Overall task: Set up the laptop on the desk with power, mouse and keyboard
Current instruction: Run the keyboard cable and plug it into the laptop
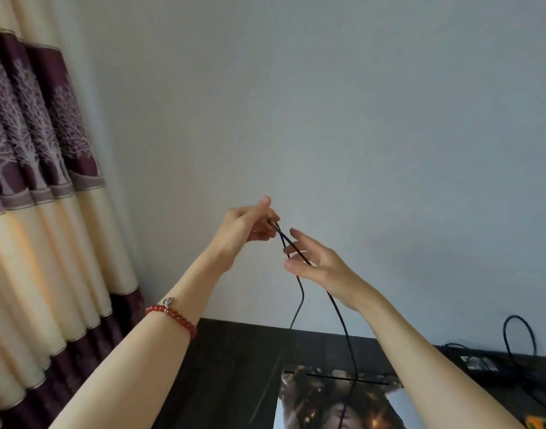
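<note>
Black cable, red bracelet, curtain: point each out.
black cable (339, 311): head view, on the strand hanging below the right hand.
red bracelet (175, 317): head view, on the beads across the left wrist.
curtain (33, 125): head view, on its purple patterned band.

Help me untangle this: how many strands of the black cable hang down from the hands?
2: one strand drops from the left hand to the desk's far edge; the other strand runs through the right hand toward the picture.

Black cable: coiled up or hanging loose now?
Loose: the black cable hangs in two strands from the left hand, past the right hand.
</note>
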A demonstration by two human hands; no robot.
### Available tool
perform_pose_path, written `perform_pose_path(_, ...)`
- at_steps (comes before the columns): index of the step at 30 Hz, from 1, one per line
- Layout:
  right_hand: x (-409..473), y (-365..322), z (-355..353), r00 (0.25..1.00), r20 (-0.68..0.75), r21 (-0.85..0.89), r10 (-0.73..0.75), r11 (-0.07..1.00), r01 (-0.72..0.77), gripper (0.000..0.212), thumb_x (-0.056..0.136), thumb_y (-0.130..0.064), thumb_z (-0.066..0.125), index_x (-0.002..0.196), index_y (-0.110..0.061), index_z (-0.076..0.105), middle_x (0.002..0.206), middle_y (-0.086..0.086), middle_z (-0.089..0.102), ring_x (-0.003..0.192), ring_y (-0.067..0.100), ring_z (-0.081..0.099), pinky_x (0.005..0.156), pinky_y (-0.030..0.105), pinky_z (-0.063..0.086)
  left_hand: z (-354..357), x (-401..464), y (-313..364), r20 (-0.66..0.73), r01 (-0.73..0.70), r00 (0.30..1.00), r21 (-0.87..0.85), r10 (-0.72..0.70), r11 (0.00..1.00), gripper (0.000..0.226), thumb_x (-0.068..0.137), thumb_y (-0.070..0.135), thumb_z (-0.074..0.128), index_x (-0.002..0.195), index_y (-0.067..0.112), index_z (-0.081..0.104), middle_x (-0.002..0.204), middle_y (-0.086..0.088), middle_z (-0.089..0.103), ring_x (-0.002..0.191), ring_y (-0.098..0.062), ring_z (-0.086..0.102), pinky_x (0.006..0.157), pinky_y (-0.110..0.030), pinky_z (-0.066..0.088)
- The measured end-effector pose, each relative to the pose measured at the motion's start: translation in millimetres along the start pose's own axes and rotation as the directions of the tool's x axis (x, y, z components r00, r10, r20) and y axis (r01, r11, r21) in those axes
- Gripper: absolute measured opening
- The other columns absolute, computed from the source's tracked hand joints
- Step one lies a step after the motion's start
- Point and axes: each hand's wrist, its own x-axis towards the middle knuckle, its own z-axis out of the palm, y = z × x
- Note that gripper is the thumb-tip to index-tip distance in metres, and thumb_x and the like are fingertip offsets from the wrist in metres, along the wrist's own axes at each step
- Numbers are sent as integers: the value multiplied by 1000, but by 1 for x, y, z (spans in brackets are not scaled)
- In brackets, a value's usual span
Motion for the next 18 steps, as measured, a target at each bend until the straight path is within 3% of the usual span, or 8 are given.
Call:
perform_pose_path(2,-6,15,1,993,94,99,67,992,-76,82,73,-51,62,142,-33,21,121,-7,53,115,10,52,97,31,43,-8,-3,-9,46,0,999,127,-6,992,17,89,20,59,75,14,68,69,-2,67,65,-10,64,65,-20,52)
perform_pose_path(4,-9,29,7,993,31,70,116,991,-118,78,74,-52,59,141,-32,25,116,-8,52,108,6,53,88,23,44,-20,-11,-18,119,-28,993,201,4,979,13,88,8,59,82,17,67,73,-2,68,68,-9,65,66,-16,52)
perform_pose_path(6,-1,45,20,983,-140,-150,117,979,-137,66,80,-45,62,137,-34,31,106,-9,46,94,2,51,77,14,39,-36,-21,-29,127,-61,991,194,36,979,21,89,4,56,91,22,65,73,1,70,69,-8,67,68,-15,53)
perform_pose_path(8,16,59,37,965,-255,-375,53,915,-150,42,84,-36,60,123,-32,45,98,-7,41,83,6,48,72,17,37,-49,-29,-41,84,-98,993,177,84,979,26,90,4,55,95,27,65,71,5,72,72,-7,68,70,-15,53)
perform_pose_path(10,31,70,53,931,-360,-504,62,826,-251,11,88,-30,53,97,-24,54,96,-2,45,75,13,51,67,27,40,-60,-34,-53,-29,-122,991,134,127,983,26,90,3,54,90,26,66,69,7,72,70,-5,68,70,-14,53)
perform_pose_path(11,36,77,58,914,-391,-534,104,784,-317,8,89,-28,50,88,-20,53,95,1,47,73,17,52,65,29,40,-68,-37,-62,-131,-125,982,102,138,987,26,89,2,54,87,24,67,67,6,72,68,-3,67,68,-13,53)
perform_pose_path(15,33,115,57,859,-425,-500,285,718,-485,25,89,-28,46,65,-21,46,73,0,54,72,25,56,56,29,37,-117,-51,-106,-572,-31,812,159,117,987,17,90,4,53,91,14,66,73,-1,67,67,-4,64,71,-19,52)
perform_pose_path(18,28,130,51,820,-467,-293,331,817,-497,26,90,-22,48,67,-13,56,72,8,63,65,26,61,60,33,48,-149,-76,-153,-705,230,705,323,72,918,15,90,13,54,95,17,67,86,-2,70,86,-21,65,85,-36,50)
